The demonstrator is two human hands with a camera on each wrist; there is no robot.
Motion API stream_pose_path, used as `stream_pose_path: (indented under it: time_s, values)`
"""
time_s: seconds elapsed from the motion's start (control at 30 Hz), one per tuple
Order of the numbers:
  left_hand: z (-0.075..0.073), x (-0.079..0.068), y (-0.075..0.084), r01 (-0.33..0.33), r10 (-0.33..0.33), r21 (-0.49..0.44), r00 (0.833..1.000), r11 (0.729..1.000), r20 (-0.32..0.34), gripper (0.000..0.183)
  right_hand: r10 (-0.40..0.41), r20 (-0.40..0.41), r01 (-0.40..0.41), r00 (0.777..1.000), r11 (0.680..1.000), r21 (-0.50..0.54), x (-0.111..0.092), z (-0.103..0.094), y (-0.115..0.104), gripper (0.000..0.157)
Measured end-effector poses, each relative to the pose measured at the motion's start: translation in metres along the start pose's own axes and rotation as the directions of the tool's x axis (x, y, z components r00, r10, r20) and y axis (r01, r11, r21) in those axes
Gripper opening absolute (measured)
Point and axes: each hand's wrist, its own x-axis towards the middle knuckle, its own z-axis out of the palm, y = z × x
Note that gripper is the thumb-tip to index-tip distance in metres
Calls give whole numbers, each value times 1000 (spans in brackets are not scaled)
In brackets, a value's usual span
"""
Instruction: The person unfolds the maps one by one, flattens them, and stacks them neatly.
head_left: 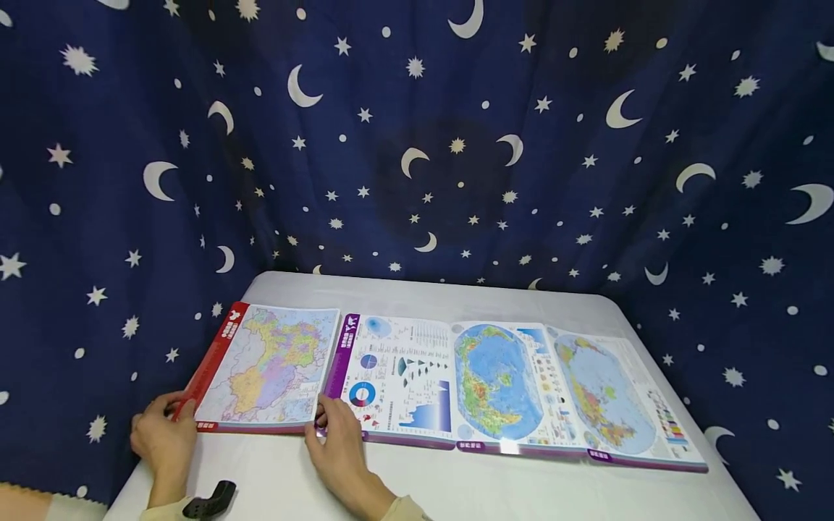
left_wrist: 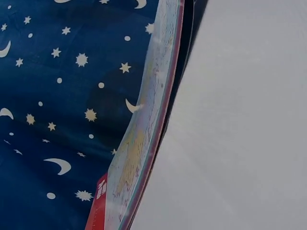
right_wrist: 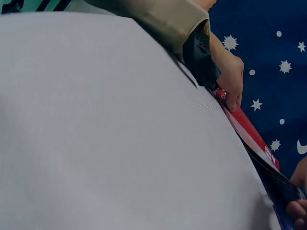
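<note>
A map sheet with a red left border [head_left: 260, 369] lies at the left of the white table, its near edge towards me. My left hand [head_left: 166, 434] grips its near left corner. At the near right corner my right hand [head_left: 342, 441] pinches the same map, beside a purple-bordered sheet [head_left: 404, 376] of charts. The left wrist view shows the map [left_wrist: 139, 143] edge-on and bowed, with no hand visible. In the right wrist view the left hand [right_wrist: 230, 79] holds the red end, while the right hand's fingers [right_wrist: 298, 210] show at the frame's right edge.
Two world maps, one in relief colours [head_left: 498, 383] and one in country colours [head_left: 609, 394], lie in a row to the right. A white cloth covers the table [head_left: 495, 485]. A blue curtain [head_left: 456, 181] with moons and stars stands behind and at both sides.
</note>
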Motion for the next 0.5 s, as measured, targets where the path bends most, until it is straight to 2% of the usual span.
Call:
stream_pose_path:
  time_s: [0.1, 0.17, 0.23, 0.3, 0.33, 0.4, 0.5]
  values:
    - [1, -2, 1, 59, -58, -15, 998, 998, 40, 24, 16, -17, -14, 1000, 995, 102, 0, -2, 1, 46]
    - [0, -2, 0, 85, -84, -26, 995, 996, 54, 24, 79, 25, -83, 997, 970, 231, 2, -4, 1, 48]
    - [-2, -3, -1, 87, -85, -35, 995, 996, 49, 22, 169, 98, -194, 981, 907, 373, 4, -7, 0, 49]
    - [-4, -3, -2, 71, -69, -42, 996, 997, 54, 21, 250, 166, -300, 954, 829, 473, 8, -10, 0, 46]
    - [-4, -3, -2, 52, -49, -45, 997, 998, 57, 20, 282, 190, -340, 941, 793, 506, 10, -12, 0, 42]
    - [-4, -3, -2, 7, -5, -43, 999, 999, 54, 19, 324, 218, -390, 921, 750, 534, 14, -16, 0, 33]
    - [-4, -3, 0, -41, 42, -24, 998, 999, 55, 18, 345, 226, -413, 911, 760, 503, 18, -19, 2, 22]
